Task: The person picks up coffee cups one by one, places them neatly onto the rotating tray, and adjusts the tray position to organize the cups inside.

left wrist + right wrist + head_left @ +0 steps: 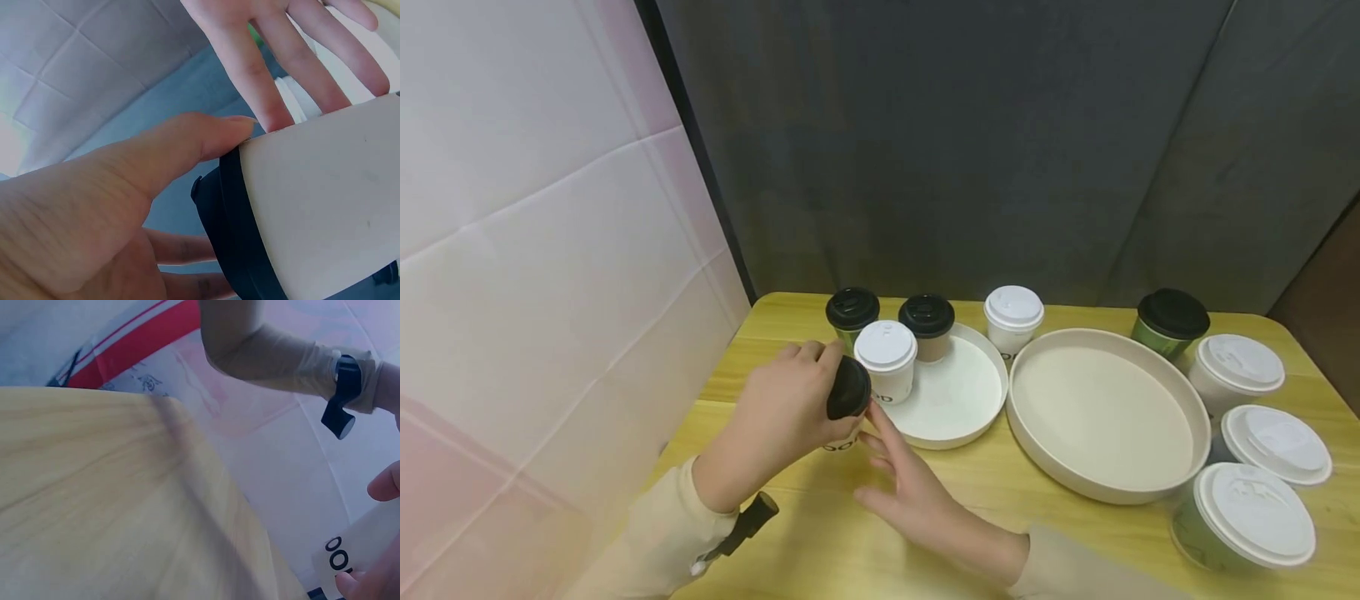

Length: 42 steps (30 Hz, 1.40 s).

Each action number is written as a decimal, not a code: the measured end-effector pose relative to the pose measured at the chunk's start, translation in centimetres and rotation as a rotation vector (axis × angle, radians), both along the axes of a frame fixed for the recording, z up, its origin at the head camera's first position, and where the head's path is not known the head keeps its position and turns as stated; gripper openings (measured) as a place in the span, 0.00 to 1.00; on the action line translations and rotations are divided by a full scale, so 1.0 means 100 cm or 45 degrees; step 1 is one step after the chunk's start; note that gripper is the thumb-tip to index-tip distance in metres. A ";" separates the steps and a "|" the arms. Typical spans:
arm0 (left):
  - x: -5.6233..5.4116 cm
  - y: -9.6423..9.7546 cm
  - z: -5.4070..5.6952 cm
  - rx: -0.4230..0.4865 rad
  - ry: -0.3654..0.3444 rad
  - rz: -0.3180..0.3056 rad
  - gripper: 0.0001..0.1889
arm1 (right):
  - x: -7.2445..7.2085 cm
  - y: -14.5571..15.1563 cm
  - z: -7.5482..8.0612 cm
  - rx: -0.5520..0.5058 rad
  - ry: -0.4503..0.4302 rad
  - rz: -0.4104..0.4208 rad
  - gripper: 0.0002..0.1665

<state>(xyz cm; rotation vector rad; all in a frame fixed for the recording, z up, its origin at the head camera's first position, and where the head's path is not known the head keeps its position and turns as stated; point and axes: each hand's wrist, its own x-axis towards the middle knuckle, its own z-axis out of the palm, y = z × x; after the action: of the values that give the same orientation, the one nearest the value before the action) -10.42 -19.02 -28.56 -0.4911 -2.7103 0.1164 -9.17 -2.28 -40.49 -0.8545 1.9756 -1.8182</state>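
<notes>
I logged: two cups (pixel 886 375) on white tray (pixel 966 396), toward ten o'clock; third cup (pixel 849 388), left hand (pixel 786 400) gripping, seemingly unplaced; right hand (pixel 913 492) lay spread.

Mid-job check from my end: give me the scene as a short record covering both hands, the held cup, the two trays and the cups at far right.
Left hand: gripping a cup near its black lid
Right hand: fingers extended beside that cup
Cup resting on table: cannot tell
White tray: brown cup standing on it; white-lidded cup at its left side
Beige tray: right of the white tray
Far right: one green cup with a black lid, three cups with white lids
</notes>
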 end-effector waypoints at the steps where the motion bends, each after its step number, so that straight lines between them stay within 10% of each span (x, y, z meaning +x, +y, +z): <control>1: 0.001 0.003 0.001 0.001 -0.002 -0.009 0.40 | 0.002 0.003 0.001 0.005 -0.002 -0.005 0.60; 24: -0.031 0.042 0.016 -0.002 -0.149 -0.324 0.42 | -0.001 0.064 0.010 0.078 0.227 -0.277 0.62; 42: -0.074 0.055 -0.011 0.075 -0.228 -0.575 0.38 | -0.016 0.084 -0.009 0.093 0.210 -0.363 0.60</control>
<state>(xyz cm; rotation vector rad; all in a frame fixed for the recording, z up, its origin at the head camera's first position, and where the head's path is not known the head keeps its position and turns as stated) -17.83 -13.56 -29.65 -1.1238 -2.6838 -0.1351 -10.79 6.14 -41.36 -0.7538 2.3567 -1.8612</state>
